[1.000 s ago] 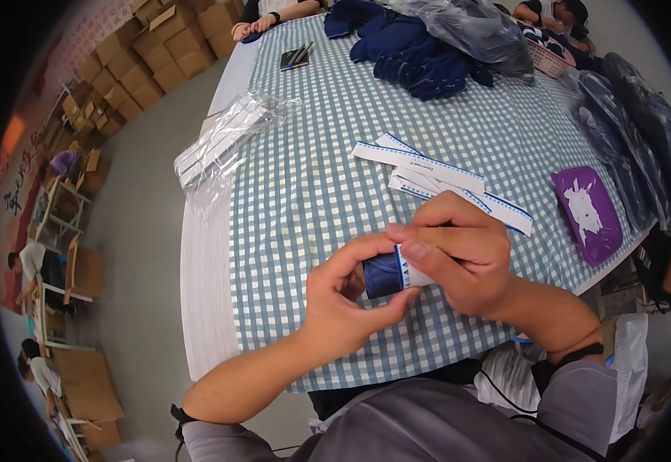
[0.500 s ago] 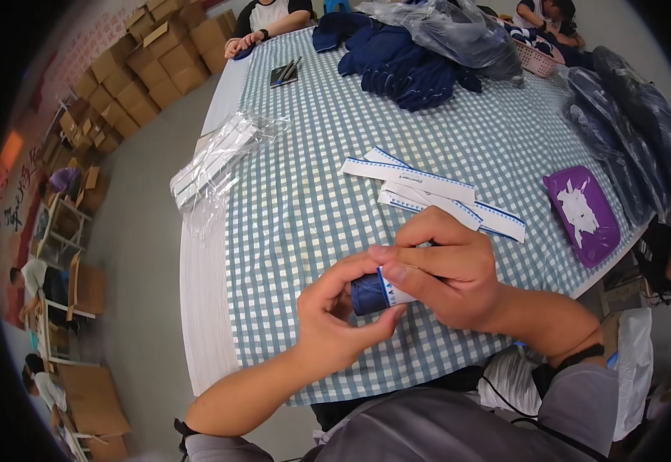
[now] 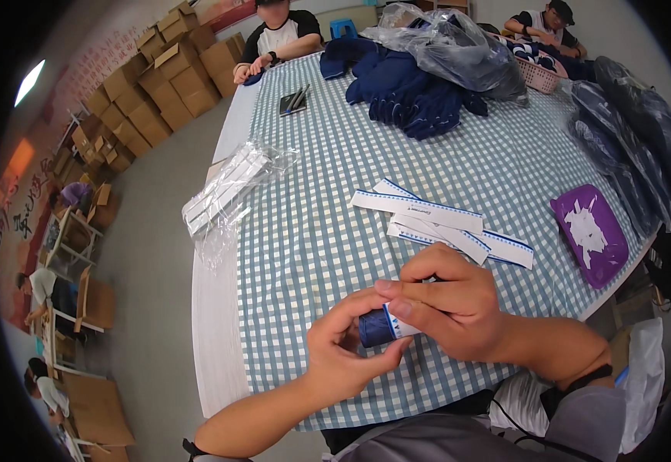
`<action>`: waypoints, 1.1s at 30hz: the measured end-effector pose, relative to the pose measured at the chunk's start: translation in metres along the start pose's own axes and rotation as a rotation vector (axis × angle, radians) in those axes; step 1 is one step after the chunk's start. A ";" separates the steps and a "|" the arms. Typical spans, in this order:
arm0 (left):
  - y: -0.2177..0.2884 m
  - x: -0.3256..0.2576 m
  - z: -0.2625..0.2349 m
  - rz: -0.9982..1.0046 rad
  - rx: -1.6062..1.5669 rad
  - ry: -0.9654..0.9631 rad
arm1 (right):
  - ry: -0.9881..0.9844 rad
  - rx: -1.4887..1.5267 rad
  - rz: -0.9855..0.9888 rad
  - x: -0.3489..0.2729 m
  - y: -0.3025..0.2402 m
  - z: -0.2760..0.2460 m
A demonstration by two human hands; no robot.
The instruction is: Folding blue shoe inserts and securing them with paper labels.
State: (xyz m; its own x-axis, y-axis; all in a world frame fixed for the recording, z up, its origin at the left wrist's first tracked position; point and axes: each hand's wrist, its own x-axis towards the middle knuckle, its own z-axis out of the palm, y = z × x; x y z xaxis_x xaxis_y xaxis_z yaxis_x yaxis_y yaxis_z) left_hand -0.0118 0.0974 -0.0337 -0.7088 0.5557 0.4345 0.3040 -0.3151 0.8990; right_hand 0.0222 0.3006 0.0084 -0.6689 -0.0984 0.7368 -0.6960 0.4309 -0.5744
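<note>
A small tight roll of navy cloth [image 3: 375, 330] sits between my hands over the near part of the table. Round its right part goes a white paper band [image 3: 402, 324] with a blue patterned edge. My left hand [image 3: 339, 346] curls about the roll from the left, fingers above and thumb below. From the right, my right hand [image 3: 459, 312] pinches the band with thumb and fingertips, covering part of it. Several loose white paper strips [image 3: 435, 215] with blue edges lie crossed on the checked tablecloth [image 3: 297, 254] just beyond my hands.
A purple tray [image 3: 611, 258] with white patches lies at the right edge. Clear plastic packs of white strips [image 3: 232, 189] are at left. Farther off are pens on a black item [image 3: 292, 104], piled navy cloth [image 3: 412, 96], a pink basket [image 3: 537, 77] and two people seated; cartons [image 3: 151, 92] stand behind.
The view has tilted up, so the table and hands appear lower and more of the far people shows. Both hands keep their hold on the roll and band, with little visible shift.
</note>
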 end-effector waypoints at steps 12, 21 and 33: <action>0.008 0.010 0.006 -0.182 -0.070 0.094 | -0.024 0.108 0.198 0.003 0.000 -0.003; -0.004 0.006 -0.015 -0.230 0.154 0.252 | -0.252 0.264 -0.062 0.017 0.013 -0.017; 0.013 0.012 -0.001 -0.334 0.137 0.193 | -0.173 0.004 -0.228 0.008 0.006 -0.024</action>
State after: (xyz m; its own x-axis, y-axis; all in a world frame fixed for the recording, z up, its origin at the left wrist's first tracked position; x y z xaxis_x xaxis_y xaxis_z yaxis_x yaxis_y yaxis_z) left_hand -0.0176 0.0993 -0.0171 -0.8854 0.4513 0.1110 0.1099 -0.0287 0.9935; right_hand 0.0188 0.3238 0.0187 -0.5297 -0.3442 0.7752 -0.8342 0.3769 -0.4026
